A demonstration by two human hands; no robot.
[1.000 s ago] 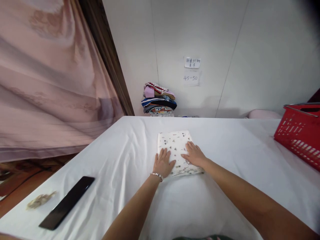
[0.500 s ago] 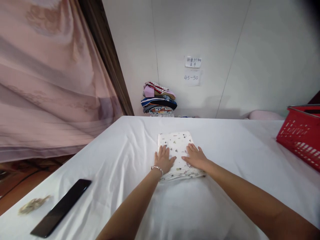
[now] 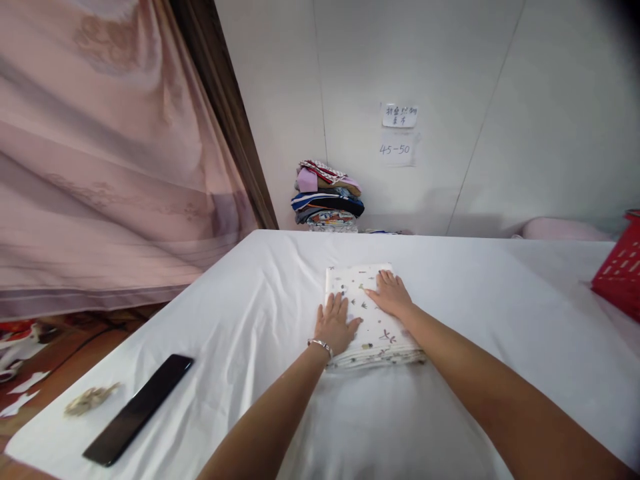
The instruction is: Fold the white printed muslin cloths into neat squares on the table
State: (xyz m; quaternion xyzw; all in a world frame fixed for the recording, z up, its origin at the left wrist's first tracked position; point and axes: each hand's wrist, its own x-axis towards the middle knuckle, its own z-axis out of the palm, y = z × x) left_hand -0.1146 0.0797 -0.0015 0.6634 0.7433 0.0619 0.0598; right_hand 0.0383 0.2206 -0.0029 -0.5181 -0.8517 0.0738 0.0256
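Observation:
A white cloth with small printed figures lies folded into a thick rectangle on the white-covered table. Its layered edge faces me. My left hand rests flat on the cloth's left side, fingers spread; a bracelet circles that wrist. Farther back, my right hand presses flat on the cloth's upper right part, thumb out to the side. Neither hand grips anything, and each hides the patch of cloth under it.
A black flat slab and a small beige bundle lie at the left. Folded fabrics are stacked beyond the far edge. A red basket stands at the right, a pink curtain hangs left, and paper notes are on the wall.
My right hand has slid away from me, toward the cloth's far right corner. My left hand stays on the left side. The view has turned slightly, so everything appears shifted and less basket shows.

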